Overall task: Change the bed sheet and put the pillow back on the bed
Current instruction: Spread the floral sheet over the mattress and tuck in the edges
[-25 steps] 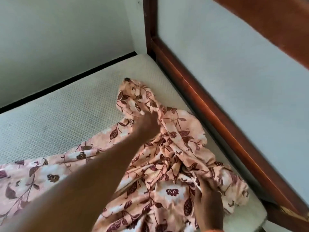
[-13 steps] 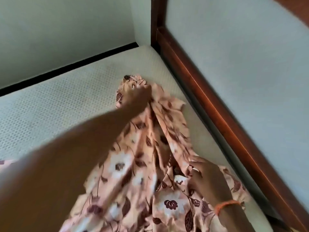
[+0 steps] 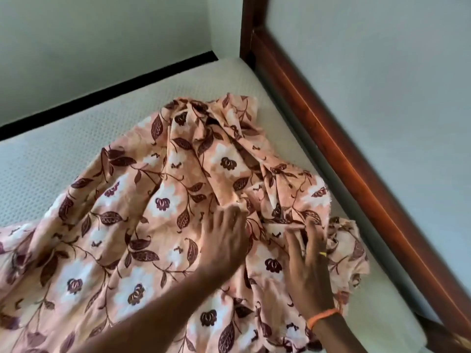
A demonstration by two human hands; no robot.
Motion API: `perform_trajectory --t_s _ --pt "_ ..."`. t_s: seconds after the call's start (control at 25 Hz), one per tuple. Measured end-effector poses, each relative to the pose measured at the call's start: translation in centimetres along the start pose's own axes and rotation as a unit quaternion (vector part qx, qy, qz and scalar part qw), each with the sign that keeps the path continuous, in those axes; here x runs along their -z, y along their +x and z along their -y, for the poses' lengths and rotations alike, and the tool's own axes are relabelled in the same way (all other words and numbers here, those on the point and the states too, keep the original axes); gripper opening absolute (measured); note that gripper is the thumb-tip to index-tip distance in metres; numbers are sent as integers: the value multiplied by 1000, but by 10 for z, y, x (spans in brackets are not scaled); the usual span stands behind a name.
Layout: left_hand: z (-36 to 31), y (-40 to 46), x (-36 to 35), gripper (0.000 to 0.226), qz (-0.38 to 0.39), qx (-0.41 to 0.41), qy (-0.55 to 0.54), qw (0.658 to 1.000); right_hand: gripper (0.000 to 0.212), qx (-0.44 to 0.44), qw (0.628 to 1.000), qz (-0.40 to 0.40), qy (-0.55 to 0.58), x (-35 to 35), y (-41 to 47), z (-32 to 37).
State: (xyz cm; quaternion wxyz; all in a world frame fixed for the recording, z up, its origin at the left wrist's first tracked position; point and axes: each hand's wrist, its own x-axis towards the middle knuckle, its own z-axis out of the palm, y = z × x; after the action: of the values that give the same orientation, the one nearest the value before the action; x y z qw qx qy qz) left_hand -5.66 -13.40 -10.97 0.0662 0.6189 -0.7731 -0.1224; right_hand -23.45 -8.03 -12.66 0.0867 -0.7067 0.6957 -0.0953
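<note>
A peach bed sheet (image 3: pixel 163 225) printed with white flowers and maroon leaves lies crumpled over the bare white mattress (image 3: pixel 76 159). It is bunched up toward the far right corner. My left hand (image 3: pixel 226 240) lies on the middle of the sheet, fingers stretched out and their tips at a fold edge. My right hand (image 3: pixel 309 263), with an orange band at the wrist, rests on the sheet just to the right, fingers spread and reaching to a folded hem. No pillow is in view.
A dark wooden bed frame rail (image 3: pixel 356 179) runs along the mattress's right side, with a post (image 3: pixel 252 26) at the far corner. Pale walls (image 3: pixel 102 42) stand behind and to the right. A dark gap lines the mattress's far edge.
My left hand has let go of the sheet's far end and drawn back to the middle. The sheet now lies bunched nearer the corner. My right hand has shifted up beside the left.
</note>
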Motion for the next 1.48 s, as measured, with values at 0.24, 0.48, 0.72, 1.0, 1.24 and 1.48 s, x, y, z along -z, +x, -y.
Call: perform_trajectory --t_s 0.24,0.48,0.72,1.0,1.24,1.48 --pt "-33 -163 -53 104 315 7 -49 948 64 -124 985 107 -46 -2 -75 -51" --pt "-33 -203 -64 51 185 -2 -95 978 14 -337 923 53 180 26 -54 -95" --pt "-30 -213 -20 20 80 176 -289 938 13 -475 667 128 560 71 -107 -128" --pt "-40 -285 -29 88 115 52 101 987 41 -575 658 140 465 50 -170 -151" --pt "-107 -280 -73 60 141 -103 62 983 21 -493 763 63 414 28 -141 -108" --pt "-113 -248 -72 33 137 -82 85 983 13 -566 597 64 564 47 -161 -120"
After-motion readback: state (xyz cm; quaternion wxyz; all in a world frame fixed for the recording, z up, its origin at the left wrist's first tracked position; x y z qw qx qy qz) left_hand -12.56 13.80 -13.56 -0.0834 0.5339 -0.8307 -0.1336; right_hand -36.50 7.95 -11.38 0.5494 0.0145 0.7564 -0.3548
